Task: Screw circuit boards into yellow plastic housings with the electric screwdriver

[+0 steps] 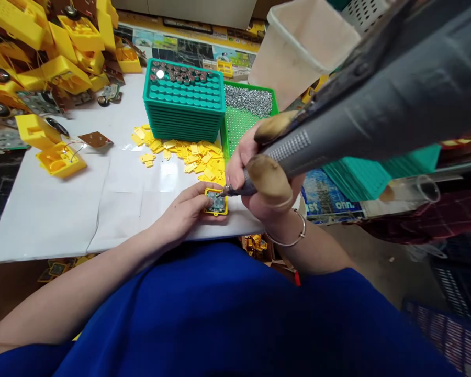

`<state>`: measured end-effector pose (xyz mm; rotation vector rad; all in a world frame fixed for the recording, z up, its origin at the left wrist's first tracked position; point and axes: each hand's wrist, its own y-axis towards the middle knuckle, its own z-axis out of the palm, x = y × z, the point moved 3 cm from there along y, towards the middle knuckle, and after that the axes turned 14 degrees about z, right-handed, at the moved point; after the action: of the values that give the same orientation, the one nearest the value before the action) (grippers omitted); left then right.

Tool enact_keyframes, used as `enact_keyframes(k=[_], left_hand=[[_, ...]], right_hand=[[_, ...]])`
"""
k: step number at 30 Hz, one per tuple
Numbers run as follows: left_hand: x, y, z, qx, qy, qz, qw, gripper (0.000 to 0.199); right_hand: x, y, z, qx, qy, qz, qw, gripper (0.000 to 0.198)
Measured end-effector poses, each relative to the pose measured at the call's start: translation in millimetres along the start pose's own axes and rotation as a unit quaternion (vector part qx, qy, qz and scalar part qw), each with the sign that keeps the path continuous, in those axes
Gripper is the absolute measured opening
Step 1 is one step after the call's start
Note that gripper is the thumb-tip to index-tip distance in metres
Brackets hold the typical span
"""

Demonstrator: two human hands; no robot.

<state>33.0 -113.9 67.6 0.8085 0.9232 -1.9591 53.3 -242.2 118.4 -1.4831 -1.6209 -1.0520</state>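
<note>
At the near edge of the white table point(125, 209), just in front of you, one small yellow case point(215, 212) sits at your left hand's fingertips, with one circuit board point(216, 203) showing inside it. Your left hand point(186, 212) is closed on the case from its left side, thumb over the left part and a finger along the far edge; the case reaches out past your thumb to the right. Your right hand point(261, 204) is wrapped tightly round one grey power screwdriver point(317, 141), which slants down to the left. Its tip is over the board's far right part; you cannot tell whether it touches. Two tan finger covers point(270, 180) show on that hand, and one bracelet point(304, 225) circles your right wrist.

Just beyond the case lies a heap of flat yellow pieces point(198, 157), too many to count. Behind them stands one stack of teal trays point(182, 123), with small round parts point(182, 73) on top. Beside it on the right is one green tray point(239, 125) with a pile of screws point(249, 100) at its far end, and past that one white bin point(277, 63). To your left, one brown board point(96, 139) lies beside an open yellow housing point(60, 159), near a large pile of others.
</note>
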Motion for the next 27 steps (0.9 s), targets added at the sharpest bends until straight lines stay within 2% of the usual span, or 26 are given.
enact_keyframes(k=[3, 6, 9, 12, 13, 14, 16, 17, 18, 19, 21, 22, 24, 27], left_hand=[[-0.8, -0.3, 0.8, 0.003, -0.006, -0.003, 1.000, 0.030], [-2.5, -2.0, 2.4, -0.010, -0.013, -0.019, 1.000, 0.032], [-6.7, -5.5, 1.5, -0.023, -0.028, -0.040, 0.999, 0.031], [-14.7, -11.6, -4.9, -0.006, -0.020, -0.030, 0.999, 0.031], [-17.9, -14.1, -8.5, -0.001, -0.004, -0.017, 1.000, 0.035], [-21.1, -16.6, -12.7, 0.000, 0.016, -0.001, 1.000, 0.040], [-26.6, -21.1, -21.0, -0.012, 0.045, 0.025, 0.999, 0.046], [-28.7, -22.7, -24.3, -0.021, 0.048, 0.034, 0.998, 0.043], [-30.4, -23.9, -26.6, -0.028, 0.043, 0.041, 0.998, 0.039], [-31.7, -24.7, -28.0, -0.032, 0.035, 0.047, 0.998, 0.036], [-33.2, -25.6, -28.7, -0.028, 0.024, 0.054, 0.998, 0.034], [-33.7, -26.0, -28.5, -0.020, 0.022, 0.057, 0.998, 0.034], [-34.1, -27.1, -29.3, -0.003, 0.020, 0.058, 0.998, 0.036], [-34.5, -29.7, -35.4, 0.006, 0.006, 0.055, 0.998, 0.043]], right_hand=[[12.3, 4.8, -2.0, -0.057, 0.091, 0.009, 0.994, 0.042], [23.1, 9.3, -10.7, -0.088, 0.088, -0.047, 0.991, 0.052], [22.8, 15.7, -31.2, -0.195, 0.108, -0.124, 0.967, 0.039], [13.4, 19.6, -53.3, -0.307, 0.111, -0.160, 0.932, 0.030], [11.5, 17.4, -59.6, -0.349, 0.091, -0.179, 0.915, 0.036], [11.5, 12.2, -65.1, -0.401, 0.063, -0.214, 0.888, 0.043], [16.7, -3.1, -69.7, -0.499, -0.007, -0.309, 0.810, 0.053], [21.4, -7.9, -67.6, -0.504, -0.051, -0.349, 0.789, 0.052], [26.8, -8.4, -63.0, -0.474, -0.096, -0.380, 0.789, 0.048], [31.9, -3.5, -56.2, -0.410, -0.140, -0.394, 0.811, 0.043], [36.9, 22.2, -38.1, -0.223, -0.217, -0.363, 0.878, 0.038], [36.7, 39.7, -30.3, -0.164, -0.240, -0.337, 0.895, 0.031], [31.8, 81.3, -17.7, -0.094, -0.310, -0.262, 0.909, 0.027], [21.5, 135.9, -5.9, -0.025, -0.403, -0.164, 0.900, 0.030]])
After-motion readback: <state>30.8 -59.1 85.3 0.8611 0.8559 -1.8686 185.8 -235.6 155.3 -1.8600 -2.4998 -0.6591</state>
